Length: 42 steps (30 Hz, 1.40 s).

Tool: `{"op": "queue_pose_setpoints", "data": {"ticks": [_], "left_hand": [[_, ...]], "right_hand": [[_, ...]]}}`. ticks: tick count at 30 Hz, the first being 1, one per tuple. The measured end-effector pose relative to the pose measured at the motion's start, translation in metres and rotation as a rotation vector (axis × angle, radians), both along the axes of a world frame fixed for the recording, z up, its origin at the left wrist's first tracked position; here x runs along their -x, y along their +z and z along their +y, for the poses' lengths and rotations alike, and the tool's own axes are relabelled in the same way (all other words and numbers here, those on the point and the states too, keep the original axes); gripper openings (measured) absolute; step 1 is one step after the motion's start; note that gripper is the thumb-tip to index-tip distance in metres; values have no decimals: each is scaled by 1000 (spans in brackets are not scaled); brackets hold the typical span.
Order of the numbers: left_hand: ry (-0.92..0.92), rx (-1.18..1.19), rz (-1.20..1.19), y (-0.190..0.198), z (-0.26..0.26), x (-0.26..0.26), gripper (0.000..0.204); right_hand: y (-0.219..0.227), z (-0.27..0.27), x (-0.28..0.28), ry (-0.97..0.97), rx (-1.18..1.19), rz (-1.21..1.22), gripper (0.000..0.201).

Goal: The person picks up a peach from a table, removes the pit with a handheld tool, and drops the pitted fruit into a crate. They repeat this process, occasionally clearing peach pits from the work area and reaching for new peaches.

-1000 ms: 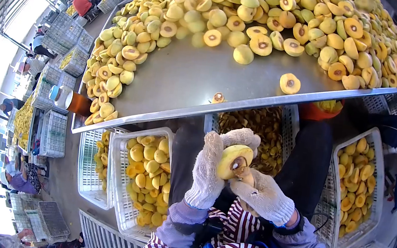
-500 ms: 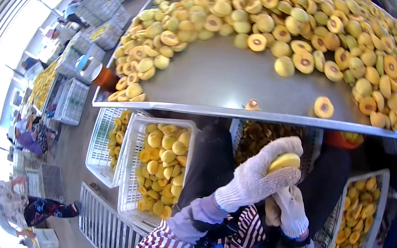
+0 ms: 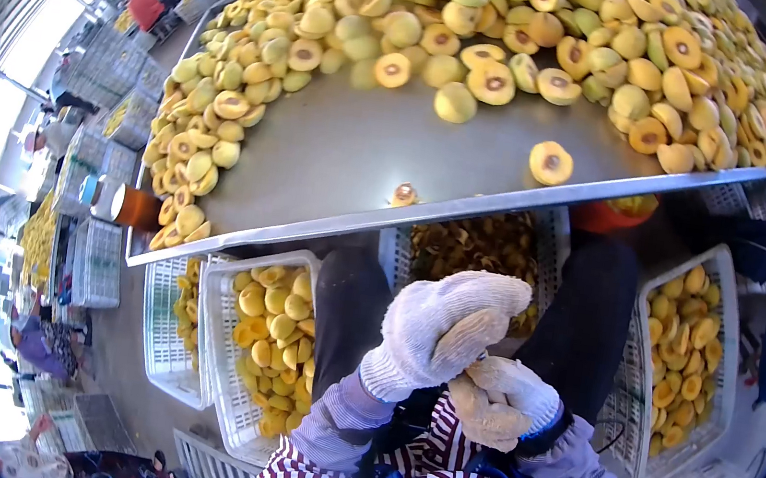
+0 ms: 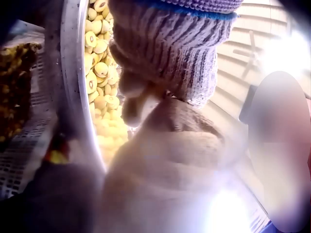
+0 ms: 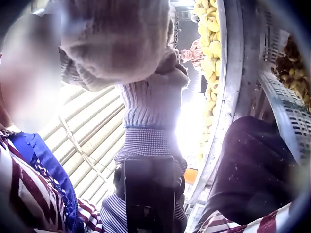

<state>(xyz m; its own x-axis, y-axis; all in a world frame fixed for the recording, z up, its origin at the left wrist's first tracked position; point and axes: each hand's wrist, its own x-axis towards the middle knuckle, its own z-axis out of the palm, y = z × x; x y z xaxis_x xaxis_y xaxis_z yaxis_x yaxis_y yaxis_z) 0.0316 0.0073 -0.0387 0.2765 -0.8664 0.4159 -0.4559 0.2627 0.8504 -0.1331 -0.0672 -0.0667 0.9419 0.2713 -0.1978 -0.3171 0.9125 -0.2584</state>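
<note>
In the head view, the gloved left hand is above and left of the gloved right hand, close in front of the lap. The left fingers curl inward, and the back of the glove covers whatever lies in the palm. The right hand's fingers are bent, with a small dark spot beside them near the left hand; what it holds is hidden. Both wrist views show blurred gloves: the left hand low in the left one, the right hand high in the right one. No fruit shows between the hands.
A metal table bears a heap of halved yellow fruit. A crate of dark scraps stands between the knees, with fruit crates left and right. An orange container is at the table's left edge.
The yellow fruit in the left hand has gone out of sight behind the glove. Both hands appear lower and further left, and the head view has tilted and shifted.
</note>
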Motion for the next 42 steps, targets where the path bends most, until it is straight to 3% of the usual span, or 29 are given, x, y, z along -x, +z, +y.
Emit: {"op": "queue_pose_setpoints", "data": {"ticks": [1, 4, 5, 8, 9, 10, 12, 14, 16, 18, 20, 21, 22, 24, 26, 27, 31, 34, 35, 36, 38, 39, 40, 41, 42], "left_hand": [[-13, 73, -21, -3, -4, 1, 41], [-70, -166, 861, 18, -6, 23, 56], [14, -214, 922, 19, -8, 27, 66], [156, -315, 1184, 30, -12, 30, 66], [195, -287, 1190, 29, -11, 31, 66], [205, -314, 1287, 31, -9, 29, 68], [18, -166, 1488, 4, -9, 13, 67], [334, -289, 1213, 16, -10, 13, 65], [419, -201, 1107, 13, 2, -15, 62], [739, -157, 718, 13, 26, -50, 48], [1015, -453, -108, 1, 57, -99, 27], [869, -620, -885, 1, 75, -116, 24], [829, -577, -1096, -6, 82, -127, 31], [854, -475, -630, -7, 46, -115, 34], [651, -409, -302, -18, 7, -107, 36], [586, -415, -230, -22, -17, -100, 35], [294, -458, -112, -30, -111, -59, 39], [304, -602, -201, -10, -162, -18, 49], [347, -557, -272, -43, -172, -30, 59], [295, -577, -207, -48, -178, -29, 59], [262, -618, -71, -47, -182, -31, 61], [268, -732, -221, -26, -182, -24, 62], [250, -679, -168, -52, -180, -40, 59], [267, -647, -177, -51, -179, -36, 55], [250, -647, -266, -29, -181, -29, 55]], "right_hand": [[5, -3, 4, 29, -74, 77, 48], [17, -6, 1, -31, -118, 42, 50], [10, -5, 0, -68, -19, 19, 50], [-19, -4, -6, 26, -182, -195, 49], [-21, -5, -12, 113, -443, -283, 47], [-14, -6, -8, 69, -318, -183, 47], [21, -13, -3, -30, -68, 16, 47], [-2, -16, -10, -27, -220, -174, 32], [-16, -19, -15, -56, -292, -252, 28], [-15, -31, -11, -46, -101, -155, 26], [-24, -35, -14, -7, -41, -93, 26], [-20, -36, -16, 22, 3, 28, 28], [-18, -39, -20, 59, -40, 35, 32], [-12, -46, -29, 70, 124, 87, 36], [-38, -33, -38, -64, 108, 101, 43], [-30, -40, -39, -41, 169, 137, 44], [-42, -36, -46, -60, 309, 200, 47], [-53, -37, -43, -207, 247, 292, 46], [-55, -39, -43, -254, 243, 346, 45], [-58, -39, -46, -292, 239, 396, 45], [-78, -30, -49, -355, 51, 284, 45], [-77, -31, -49, -328, -25, 267, 45], [-79, -32, -50, -313, 51, 282, 45], [-82, -32, -51, -296, 126, 297, 46], [-54, -43, -49, -267, 117, 375, 48]]}}
